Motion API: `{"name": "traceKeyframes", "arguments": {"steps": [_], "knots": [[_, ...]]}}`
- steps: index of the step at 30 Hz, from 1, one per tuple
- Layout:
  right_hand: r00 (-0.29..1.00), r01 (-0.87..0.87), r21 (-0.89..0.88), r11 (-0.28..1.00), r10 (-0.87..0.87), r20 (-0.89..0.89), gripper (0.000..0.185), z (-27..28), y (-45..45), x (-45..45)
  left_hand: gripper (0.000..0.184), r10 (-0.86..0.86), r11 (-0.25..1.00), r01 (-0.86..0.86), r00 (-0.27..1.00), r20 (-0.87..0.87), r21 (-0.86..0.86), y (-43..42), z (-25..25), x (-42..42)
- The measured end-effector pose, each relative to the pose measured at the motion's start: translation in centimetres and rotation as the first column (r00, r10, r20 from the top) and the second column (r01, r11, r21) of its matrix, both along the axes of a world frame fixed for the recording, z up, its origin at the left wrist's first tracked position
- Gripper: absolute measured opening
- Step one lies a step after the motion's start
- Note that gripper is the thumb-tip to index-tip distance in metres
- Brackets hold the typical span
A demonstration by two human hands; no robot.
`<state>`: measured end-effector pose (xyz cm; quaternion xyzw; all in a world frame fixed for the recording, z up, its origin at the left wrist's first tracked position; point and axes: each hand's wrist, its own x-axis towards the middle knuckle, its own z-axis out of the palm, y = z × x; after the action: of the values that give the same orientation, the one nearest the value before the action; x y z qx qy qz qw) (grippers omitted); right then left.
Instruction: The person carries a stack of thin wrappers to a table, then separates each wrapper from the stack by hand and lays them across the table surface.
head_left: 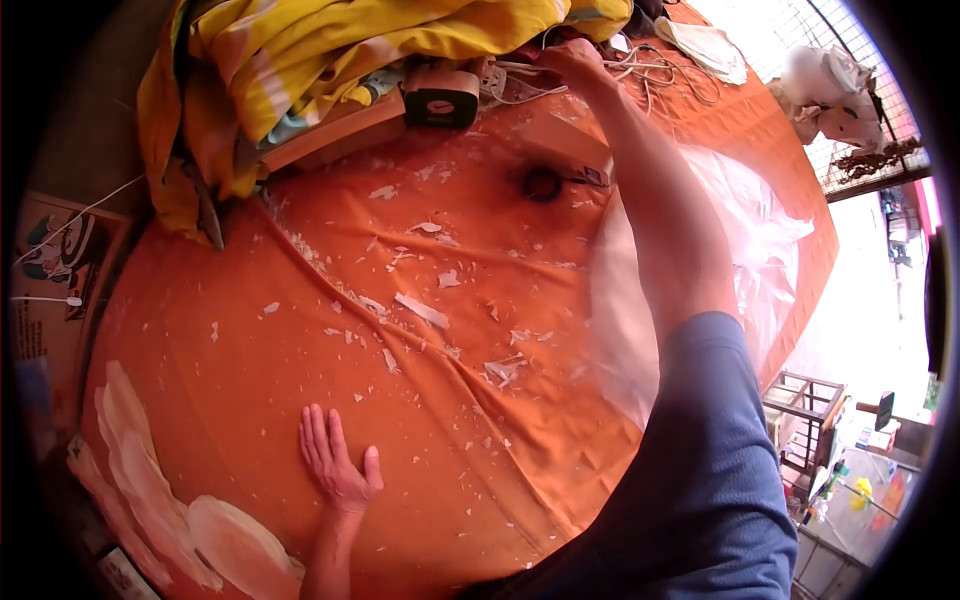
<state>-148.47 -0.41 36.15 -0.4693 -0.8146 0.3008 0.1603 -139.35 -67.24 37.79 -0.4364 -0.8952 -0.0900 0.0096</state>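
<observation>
My left hand [338, 462] lies flat on the orange cloth [230, 380], palm down, its fingers stretched out. At the top, my right hand [578, 66] is among white cables [650, 66], beside the yellow cloth [400, 35]. Its fingers are blurred and partly hidden, so any hold on something cannot be made out. White scraps [422, 310] are scattered over the orange cloth between the hands. A dark round object [542, 183] sits below my right hand.
A dark green clock [441, 100] stands by a wooden edge [335, 135]. Clear plastic [760, 225] lies under my right arm. Pale flower shapes [235, 545] mark the cloth at lower left. A metal rack [803, 410] and wire mesh [850, 30] are at right.
</observation>
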Motion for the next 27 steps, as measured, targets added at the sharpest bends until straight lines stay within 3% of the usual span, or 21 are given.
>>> {"name": "traceKeyframes", "arguments": {"steps": [1,2,3,4,5,6,7,9,11,12,13,16,17,18,19,20,23,24,26,27], "knots": [[1.0,0.0,-0.002,1.0,0.0,0.0,0.017,-0.5,0.6,0.4,0.068,0.0,1.0,0.0,1.0,0.0,-0.002,0.0,0.0,-0.1],[0.978,-0.165,-0.034,0.986,0.159,-0.136,0.017,0.0,0.2,1.5,0.068,-0.001,1.0,0.001,1.0,0.001,-0.012,-0.1,0.0,0.0],[0.887,-0.397,0.238,0.887,0.437,-0.149,0.022,2.0,-1.7,3.7,0.068,0.0,1.0,0.0,1.0,0.003,-0.021,-0.1,0.0,0.0],[0.742,-0.537,0.506,0.675,0.663,-0.097,0.027,4.2,-3.8,6.0,0.068,0.007,1.0,-0.006,1.0,0.008,-0.014,-0.1,0.0,0.1],[0.797,-0.467,-0.028,0.884,0.407,-0.446,0.015,5.6,-4.1,7.3,0.068,0.005,1.0,-0.005,1.0,0.005,-0.013,0.0,0.1,0.0],[0.747,-0.46,-0.224,0.859,0.238,-0.62,0.013,5.5,-4.4,8.5,0.068,-0.004,1.0,0.004,1.0,0.004,-0.015,0.0,0.2,0.0],[0.702,-0.478,-0.288,0.83,0.163,-0.694,0.015,5.2,-4.5,8.9,0.068,-0.008,1.0,0.008,1.0,0.007,-0.005,0.2,0.2,0.0],[0.711,-0.419,-0.452,0.787,-0.025,-0.703,0.025,5.6,-5.7,8.9,0.068,-0.009,1.0,0.008,1.0,-0.005,-0.015,0.2,0.4,0.1],[0.843,-0.248,-0.628,0.738,-0.155,-0.515,0.034,7.4,-6.9,9.3,0.068,-0.016,1.0,0.016,1.0,-0.012,-0.018,-0.1,0.2,0.0],[0.865,-0.341,-0.28,0.897,0.184,-0.466,0.035,5.0,-4.9,9.8,0.068,-0.012,1.0,0.012,1.0,-0.014,-0.008,0.0,0.0,0.1],[0.865,-0.376,0.132,0.917,0.399,-0.306,0.036,2.6,-2.8,10.3,0.068,-0.014,1.0,0.014,1.0,-0.01,-0.002,0.0,0.1,0.2],[0.847,-0.521,0.519,0.678,0.488,0.213,0.032,2.2,-2.1,11.7,0.068,-0.014,1.0,0.014,1.0,-0.004,0.012,0.1,0.2,0.2],[0.975,-0.22,0.22,0.95,0.217,0.035,0.021,3.1,-3.1,11.6,0.068,-0.012,1.0,0.012,1.0,-0.004,0.008,0.0,0.2,0.2],[0.981,0.052,-0.104,0.993,-0.07,-0.18,0.018,2.5,-2.5,11.4,0.068,-0.011,1.0,0.011,1.0,-0.004,0.003,0.0,0.2,0.2],[0.822,0.289,-0.407,0.867,-0.442,-0.359,0.016,2.2,-2.3,11.1,0.068,-0.012,1.0,0.012,1.0,-0.002,0.004,0.0,0.2,0.1],[0.822,0.293,-0.406,0.866,-0.445,-0.355,0.016,3.3,-3.1,11.4,0.068,-0.01,1.0,0.01,1.0,0.002,0.007,-0.1,0.2,0.2],[0.421,0.084,-0.575,0.814,-0.552,-0.72,0.016,7.2,-6.5,12.3,0.068,-0.009,1.0,0.009,1.0,0.009,0.014,-0.1,0.2,0.1],[0.423,0.085,-0.571,0.816,-0.549,-0.721,0.016,7.9,-7.2,12.9,0.067,-0.004,1.0,0.004,1.0,0.009,0.013,-0.2,0.1,0.2],[0.131,-0.038,-0.54,0.841,-0.532,-0.837,0.023,8.8,-8.4,14.4,0.067,-0.004,1.0,0.004,1.0,0.006,0.013,0.0,0.2,0.2],[0.108,-0.046,-0.479,0.877,-0.472,-0.875,0.023,8.9,-7.6,15.4,0.066,-0.005,1.0,0.005,1.0,0.004,0.01,-0.1,0.2,0.3]]}}
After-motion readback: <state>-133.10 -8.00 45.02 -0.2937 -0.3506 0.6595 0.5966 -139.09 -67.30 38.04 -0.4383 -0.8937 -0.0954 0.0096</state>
